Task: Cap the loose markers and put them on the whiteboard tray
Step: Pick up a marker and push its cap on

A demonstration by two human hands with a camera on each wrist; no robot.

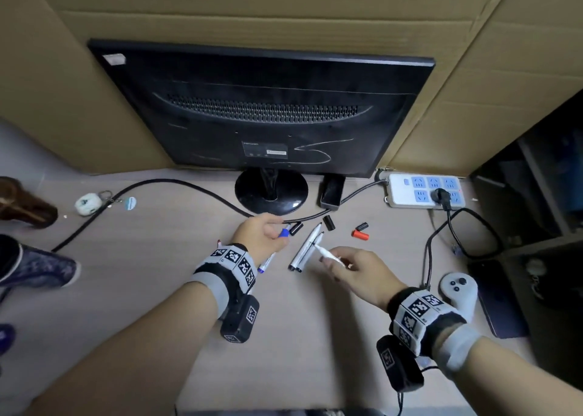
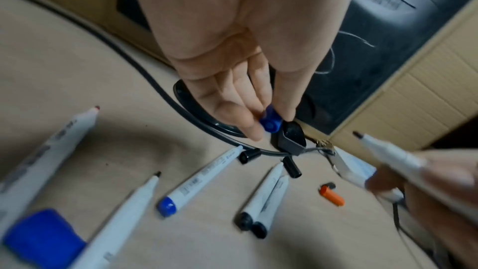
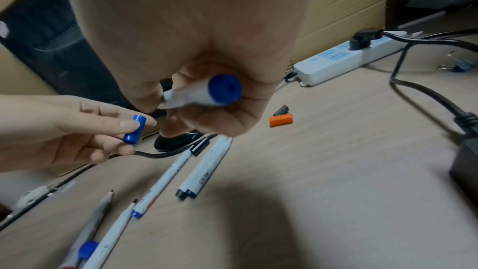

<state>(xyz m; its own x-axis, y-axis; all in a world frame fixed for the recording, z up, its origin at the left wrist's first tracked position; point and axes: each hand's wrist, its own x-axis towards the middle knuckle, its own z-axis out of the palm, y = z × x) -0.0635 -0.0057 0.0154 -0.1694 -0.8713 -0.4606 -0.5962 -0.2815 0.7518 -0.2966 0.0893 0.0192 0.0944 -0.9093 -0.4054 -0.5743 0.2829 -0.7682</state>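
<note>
Uncapped blue marker is clamped in the right hand; the left hand pinches a blue cap.

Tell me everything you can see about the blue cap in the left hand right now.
The blue cap is a small, smooth cylinder, plastic by its look, closed at one end. The left hand pinches it between thumb and fingertips, lifted clear of the desk above the black cable. It is on no marker yet: the right hand holds a white marker with a blue end plug close by, apart from the cap.
</note>
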